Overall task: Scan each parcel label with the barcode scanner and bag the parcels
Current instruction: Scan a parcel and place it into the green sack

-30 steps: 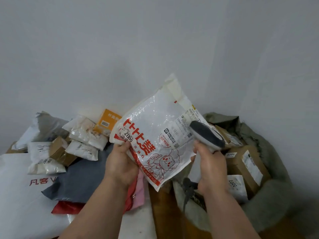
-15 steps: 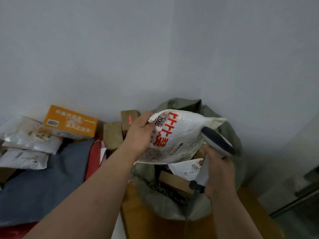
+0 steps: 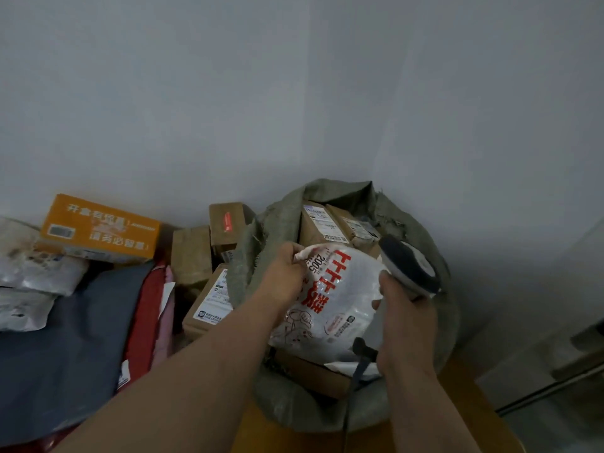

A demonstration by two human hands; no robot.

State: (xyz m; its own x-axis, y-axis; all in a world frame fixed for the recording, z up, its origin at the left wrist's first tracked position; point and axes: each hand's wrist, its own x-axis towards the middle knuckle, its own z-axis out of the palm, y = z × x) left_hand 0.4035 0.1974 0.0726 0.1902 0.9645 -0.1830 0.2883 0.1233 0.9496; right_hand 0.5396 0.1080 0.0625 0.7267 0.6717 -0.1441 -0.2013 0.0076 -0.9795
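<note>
Pinching the soft white plastic mailer (image 3: 330, 299) by its top corner, left hand (image 3: 287, 276) fingers suffice; it looks light, slippery. Right hand (image 3: 405, 325) grips the barcode scanner (image 3: 408, 268) beside it.

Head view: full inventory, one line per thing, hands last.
white parcel: 1, white with red print, over the sack mouth
sack: 1, grey-green, right of centre, open, cardboard boxes inside
barcode scanner: 1, dark and white, above sack
orange box: 1, orange, back left
brown boxes: 3, brown, left of sack
grey mailer: 1, dark grey, lower left
left hand: grips the parcel's top corner
right hand: grips the scanner
</note>
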